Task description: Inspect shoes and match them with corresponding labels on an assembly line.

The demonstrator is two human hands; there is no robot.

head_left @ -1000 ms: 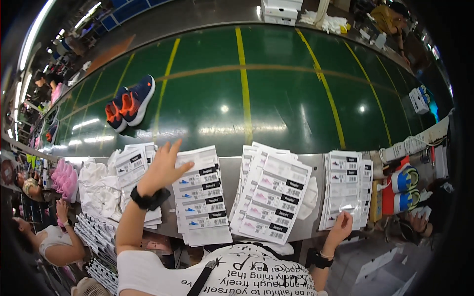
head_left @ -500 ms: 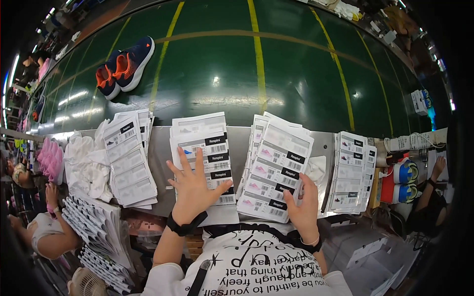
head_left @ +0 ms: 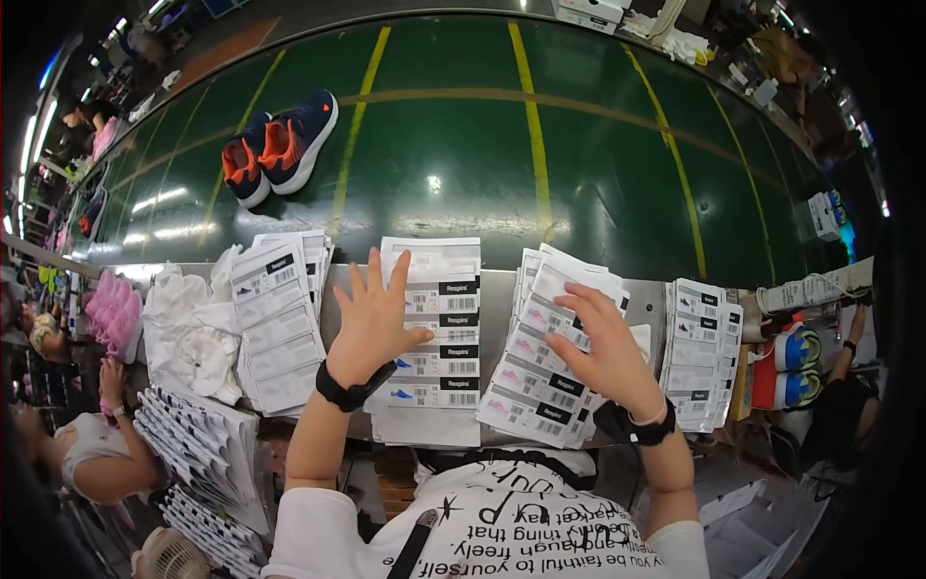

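Note:
My left hand (head_left: 369, 326), fingers spread, is over the left edge of a stack of label sheets (head_left: 449, 372) printed with blue shoes. Whether it touches the paper, I cannot tell. My right hand (head_left: 606, 349) is open too, thumb and fingers apart, over the right side of a fanned stack of label sheets (head_left: 526, 372) with pink shoe pictures. Nothing shows in either hand. A dark band circles each wrist. Further left lies another label stack (head_left: 280, 338), and at the right a fourth one (head_left: 690, 357) shows dark shoes.
Beyond the metal ledge runs a green conveyor belt (head_left: 463, 174) with yellow lines, carrying a pair of navy and orange shoes (head_left: 285, 150). White crumpled paper (head_left: 193, 328) and folded sheets (head_left: 193, 434) are at the left. Blue-green shoes (head_left: 796, 362) stand at the right, near another person's arm (head_left: 844, 352).
The whole view has shifted. My left hand has slid toward the left edge of the blue-shoe stack. My right hand has moved from the pink-shoe stack's lower right edge farther up over it.

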